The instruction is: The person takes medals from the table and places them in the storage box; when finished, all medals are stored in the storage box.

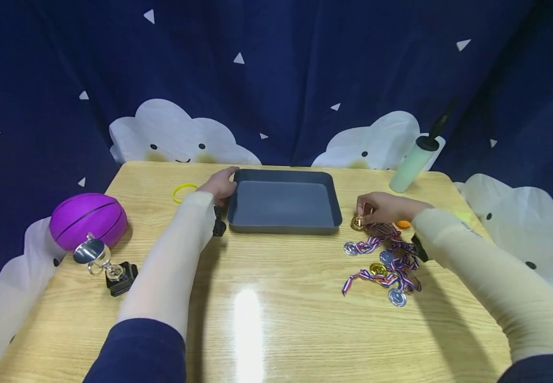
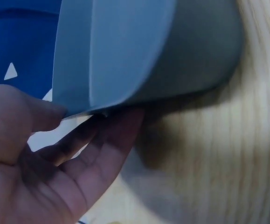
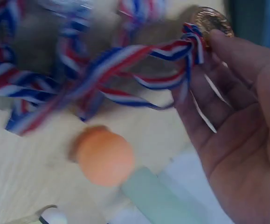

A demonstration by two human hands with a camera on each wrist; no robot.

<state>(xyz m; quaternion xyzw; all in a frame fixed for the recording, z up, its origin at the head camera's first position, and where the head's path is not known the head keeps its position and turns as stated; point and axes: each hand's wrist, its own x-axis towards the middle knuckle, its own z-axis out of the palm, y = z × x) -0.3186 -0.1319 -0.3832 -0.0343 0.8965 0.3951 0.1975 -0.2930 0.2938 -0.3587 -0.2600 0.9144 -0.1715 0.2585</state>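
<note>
My left hand (image 1: pixel 221 184) holds the left side of a dark grey rectangular tray (image 1: pixel 281 205). In the left wrist view, the thumb meets the tray's rim (image 2: pixel 74 93) while the fingers lie against its outside, the tips partly hidden. To the tray's right, my right hand (image 1: pixel 384 206) pinches a gold medal (image 3: pixel 214 21) between thumb and fingers. Its red, white and blue ribbon (image 3: pixel 130 58) trails towards a tangled pile. In that pile are silver medals (image 1: pixel 397 297) and another gold medal (image 1: pixel 379 269).
An orange ball (image 1: pixel 403 224) lies just behind the ribbons. A pale green hand pump (image 1: pixel 407 169) with a black top stands at the back right. On the left are a purple basketball (image 1: pixel 87 221), a silver trophy cup (image 1: pixel 122 279) on a black base and a yellow wristband (image 1: pixel 178 192).
</note>
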